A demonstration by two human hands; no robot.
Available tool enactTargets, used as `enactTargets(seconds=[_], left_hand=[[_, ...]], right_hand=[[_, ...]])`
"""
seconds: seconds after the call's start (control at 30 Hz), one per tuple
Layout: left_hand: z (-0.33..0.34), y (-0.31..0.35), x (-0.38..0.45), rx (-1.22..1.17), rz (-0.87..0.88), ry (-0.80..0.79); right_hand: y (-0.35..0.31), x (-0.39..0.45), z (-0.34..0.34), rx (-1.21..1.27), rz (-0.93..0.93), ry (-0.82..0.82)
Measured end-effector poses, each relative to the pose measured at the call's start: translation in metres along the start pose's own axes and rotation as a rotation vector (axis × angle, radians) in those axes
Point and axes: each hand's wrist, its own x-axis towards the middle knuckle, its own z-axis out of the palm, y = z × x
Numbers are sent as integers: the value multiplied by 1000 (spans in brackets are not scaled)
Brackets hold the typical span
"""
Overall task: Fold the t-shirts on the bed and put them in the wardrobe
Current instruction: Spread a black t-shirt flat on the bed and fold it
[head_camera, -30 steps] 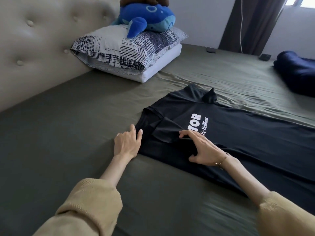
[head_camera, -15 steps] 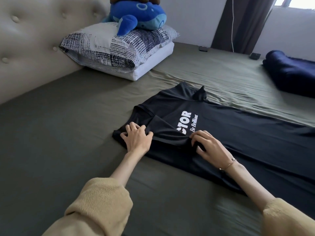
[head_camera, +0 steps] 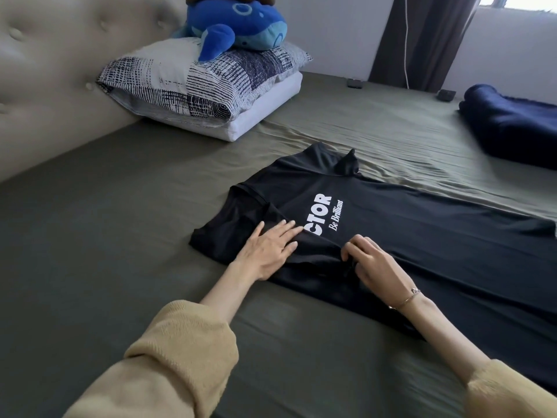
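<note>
A black t-shirt (head_camera: 422, 242) lies on the bed (head_camera: 90, 236). The left hand (head_camera: 268, 251) presses it with flat fingers. The right hand (head_camera: 373, 263) pinches a fold.

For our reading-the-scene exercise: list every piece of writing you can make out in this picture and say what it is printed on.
"CTOR": large white capitals on the black t-shirt; the word's beginning is hidden under a fold.
"Be Brilliant": smaller white script beside it on the same shirt.
No other writing is visible.

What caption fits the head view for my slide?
Left hand pressing flat on a black printed cotton t-shirt while right hand pinches its fold, on an olive-green bedsheet.
</note>
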Motion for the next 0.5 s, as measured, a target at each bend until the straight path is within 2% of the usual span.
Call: enactTargets(seconds=[0.07, 0.37, 0.5], left_hand=[[5, -5, 1, 32, -50, -51], [8, -6, 2, 73, -94, -57], [10, -4, -4, 99, -125, -23]], right_hand=[[0, -1, 0, -47, 2, -11], [-7, 3, 1, -362, 97, 94], [-11, -6, 2, -276, 288, 133]])
